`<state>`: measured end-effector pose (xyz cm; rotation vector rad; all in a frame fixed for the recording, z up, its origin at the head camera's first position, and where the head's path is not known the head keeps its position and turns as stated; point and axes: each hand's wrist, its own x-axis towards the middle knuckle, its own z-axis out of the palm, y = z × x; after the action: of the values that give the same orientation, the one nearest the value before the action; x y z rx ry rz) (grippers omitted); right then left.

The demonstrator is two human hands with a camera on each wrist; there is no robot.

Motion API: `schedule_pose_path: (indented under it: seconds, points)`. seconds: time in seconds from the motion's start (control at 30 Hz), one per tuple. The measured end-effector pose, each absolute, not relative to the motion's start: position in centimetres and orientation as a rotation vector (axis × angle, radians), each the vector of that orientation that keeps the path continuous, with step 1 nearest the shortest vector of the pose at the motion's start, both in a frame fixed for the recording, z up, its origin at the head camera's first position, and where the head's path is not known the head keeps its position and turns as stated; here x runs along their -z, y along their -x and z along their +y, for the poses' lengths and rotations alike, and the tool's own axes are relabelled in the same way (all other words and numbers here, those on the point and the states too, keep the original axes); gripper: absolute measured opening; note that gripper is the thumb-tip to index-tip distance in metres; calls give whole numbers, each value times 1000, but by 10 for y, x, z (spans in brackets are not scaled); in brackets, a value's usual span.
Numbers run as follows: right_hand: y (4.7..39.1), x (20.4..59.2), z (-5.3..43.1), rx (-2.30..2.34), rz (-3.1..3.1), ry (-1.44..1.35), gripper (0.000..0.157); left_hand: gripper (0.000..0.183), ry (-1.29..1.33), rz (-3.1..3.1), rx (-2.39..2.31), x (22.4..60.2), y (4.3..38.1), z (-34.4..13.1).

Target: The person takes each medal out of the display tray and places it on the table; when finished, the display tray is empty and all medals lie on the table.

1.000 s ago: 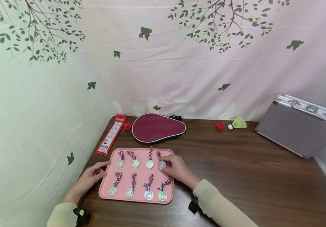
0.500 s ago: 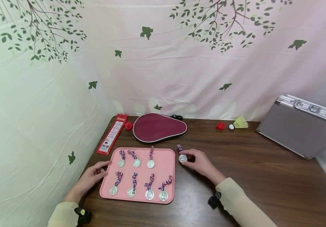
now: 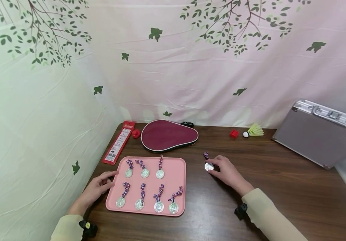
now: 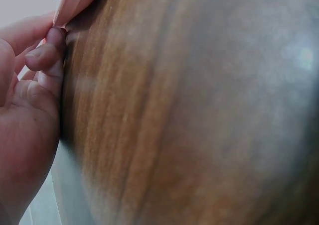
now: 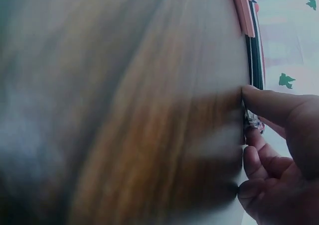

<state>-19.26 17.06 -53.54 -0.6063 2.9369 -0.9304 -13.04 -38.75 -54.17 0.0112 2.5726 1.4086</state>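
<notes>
My right hand (image 3: 228, 172) pinches a silver medal (image 3: 209, 166) between thumb and fingers, at the table's surface right of the tray. Its knotted striped ribbon (image 3: 206, 155) points away from me. In the right wrist view the right hand (image 5: 284, 140) partly hides the medal. The pink tray (image 3: 148, 213) carries several more medals in two rows, including a back-left medal (image 3: 128, 173) and a front-right medal (image 3: 173, 208), each with a knotted ribbon. My left hand (image 3: 96, 188) holds the tray's left rim; the left wrist view shows the fingertips (image 4: 56, 36) against it.
Behind the tray lie a maroon paddle case (image 3: 168, 135), a small red object (image 3: 136, 134) and a long red packet (image 3: 119, 144). Farther right are a red toy brick (image 3: 234, 134), a yellow shuttlecock (image 3: 253, 131) and a grey metal case (image 3: 318, 135) leaning on the wall.
My right hand has taken the medal from the tray's back-right corner and moved it right, over the rim, to the bare table. The left hand has kept its place on the tray.
</notes>
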Motion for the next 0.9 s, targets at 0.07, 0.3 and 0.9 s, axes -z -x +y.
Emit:
schedule_pose_path:
  seconds: [0.07,0.3,0.9]
  points:
    - [192,534,170,902,2932,592,39,43,-19,2578,-1407,541,130,-388]
    - [187,530,169,938,2931,607,47,44,-21,2569,-1420,540,130,-386]
    - [100,506,61,887,2756,1350,23,45,-50,2556,-1439,540,129,-387]
